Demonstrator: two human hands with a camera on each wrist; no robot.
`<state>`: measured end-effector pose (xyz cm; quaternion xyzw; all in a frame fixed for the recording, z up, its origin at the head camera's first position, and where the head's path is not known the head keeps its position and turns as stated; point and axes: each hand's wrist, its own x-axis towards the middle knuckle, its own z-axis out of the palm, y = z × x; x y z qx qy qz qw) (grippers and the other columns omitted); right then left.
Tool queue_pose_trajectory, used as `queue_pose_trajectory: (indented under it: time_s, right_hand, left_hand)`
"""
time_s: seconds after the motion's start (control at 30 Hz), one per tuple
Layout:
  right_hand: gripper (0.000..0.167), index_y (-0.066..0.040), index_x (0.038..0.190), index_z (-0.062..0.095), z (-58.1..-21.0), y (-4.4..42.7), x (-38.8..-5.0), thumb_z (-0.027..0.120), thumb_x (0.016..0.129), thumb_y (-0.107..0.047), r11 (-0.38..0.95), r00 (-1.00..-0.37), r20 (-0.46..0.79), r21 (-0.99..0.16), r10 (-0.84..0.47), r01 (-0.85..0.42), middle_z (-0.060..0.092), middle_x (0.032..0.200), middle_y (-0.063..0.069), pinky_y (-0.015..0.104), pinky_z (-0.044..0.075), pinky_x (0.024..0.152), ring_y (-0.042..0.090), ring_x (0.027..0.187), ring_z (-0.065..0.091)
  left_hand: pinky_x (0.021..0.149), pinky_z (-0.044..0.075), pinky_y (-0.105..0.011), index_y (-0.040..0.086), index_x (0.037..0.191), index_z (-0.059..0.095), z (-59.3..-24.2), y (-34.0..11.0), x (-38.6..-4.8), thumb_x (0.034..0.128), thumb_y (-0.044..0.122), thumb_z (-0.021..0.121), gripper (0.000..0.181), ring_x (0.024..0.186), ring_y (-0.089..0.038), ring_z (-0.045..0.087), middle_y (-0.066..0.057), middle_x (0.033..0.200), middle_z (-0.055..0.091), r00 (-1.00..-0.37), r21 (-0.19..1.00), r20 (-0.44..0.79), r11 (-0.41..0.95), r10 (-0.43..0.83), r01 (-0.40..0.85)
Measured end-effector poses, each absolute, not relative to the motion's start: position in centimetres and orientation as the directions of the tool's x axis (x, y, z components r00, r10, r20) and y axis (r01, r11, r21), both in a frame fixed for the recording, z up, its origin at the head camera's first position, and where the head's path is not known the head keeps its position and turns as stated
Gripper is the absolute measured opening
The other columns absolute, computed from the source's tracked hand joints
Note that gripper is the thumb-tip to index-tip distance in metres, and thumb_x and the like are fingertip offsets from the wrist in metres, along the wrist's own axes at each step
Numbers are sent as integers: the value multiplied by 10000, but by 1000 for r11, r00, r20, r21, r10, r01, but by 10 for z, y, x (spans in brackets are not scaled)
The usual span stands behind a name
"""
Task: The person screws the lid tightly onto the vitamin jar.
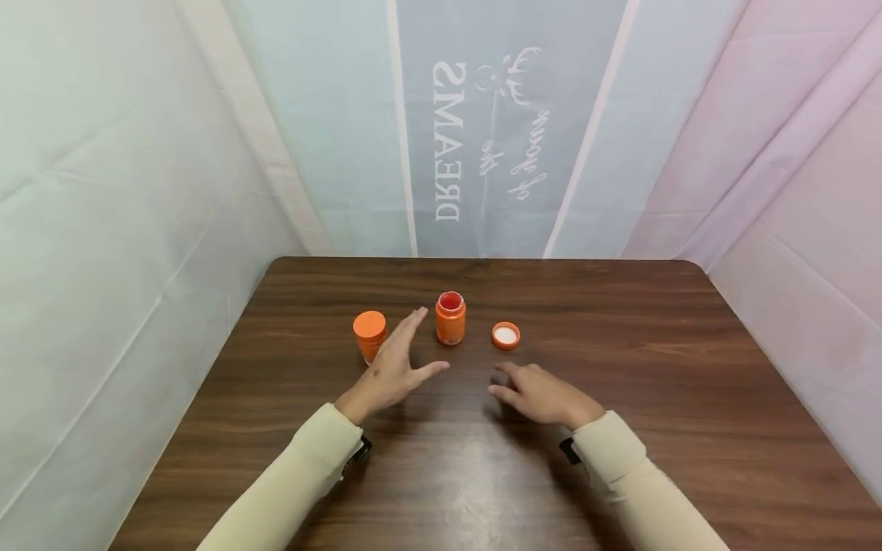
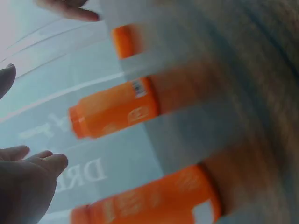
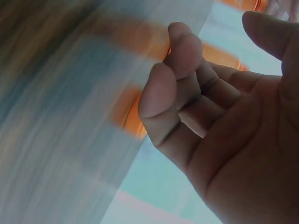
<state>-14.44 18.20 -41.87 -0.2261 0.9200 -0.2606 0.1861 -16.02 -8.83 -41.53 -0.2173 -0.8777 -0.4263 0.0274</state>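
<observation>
An uncapped orange jar [image 1: 451,325] with a red inside stands upright near the middle of the table. To its right lies an orange lid [image 1: 506,336], its white inner face up. A second orange jar [image 1: 370,334], with its lid on, stands at the left, partly behind my left hand [image 1: 389,373]. That hand hovers between the two jars, fingers extended and thumb spread, holding nothing. My right hand [image 1: 540,394] is just below the lid, apart from it, with loosely bent fingers and nothing in them. In the right wrist view, the fingers [image 3: 159,88] partly cover the lid [image 3: 134,119].
The brown wood-grain table [image 1: 654,329] ends at a back edge against a grey-blue printed cloth [image 1: 510,153]. Pale cloth walls [image 1: 124,229] rise on the left and right. Dark straps sit at both sleeve cuffs.
</observation>
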Motion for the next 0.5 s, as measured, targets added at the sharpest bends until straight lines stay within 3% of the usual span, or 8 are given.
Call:
queue_pose_trajectory:
  time_s: [0.2,0.37,0.43,0.5]
  right_hand:
    - [613,98,1455,397,-422,212,-154,522,1053,-347,789,-860,-246,-561,-447,-250,647,848,33,427,519,801,123,742,600]
    - [603,93,1446,406,-427,218,-169,551,1041,-330,820,-891,-224,-524,-394,-230,655,1128,210,531,470,948,337,1062,627]
    - [614,93,1450,397,-429,217,-175,562,1035,-329,835,-902,-218,-503,-372,-223,569,1314,269,569,432,996,412,1225,540]
    - [647,74,1475,370,-430,213,-182,570,1029,-350,854,-912,-231,-481,-340,-197,517,1371,294,590,403,1021,446,1276,488]
  left_hand:
    - [1123,329,-512,12,1576,185,-436,-77,-179,876,333,794,982,1431,-355,338,-189,1602,261,-933,797,17,558,359,229]
    - [1119,317,-548,6,1581,135,-439,-72,-198,880,361,783,1018,1429,-388,327,-212,1610,229,-944,828,-80,549,321,117]
    - [1135,278,-564,13,1584,125,-438,-68,-204,877,371,783,1030,1450,-376,289,-205,1613,226,-947,824,-91,558,308,102]
    - [1145,254,-567,3,1581,124,-437,-64,-210,877,358,785,1028,1461,-367,266,-206,1610,233,-950,820,-84,563,299,105]
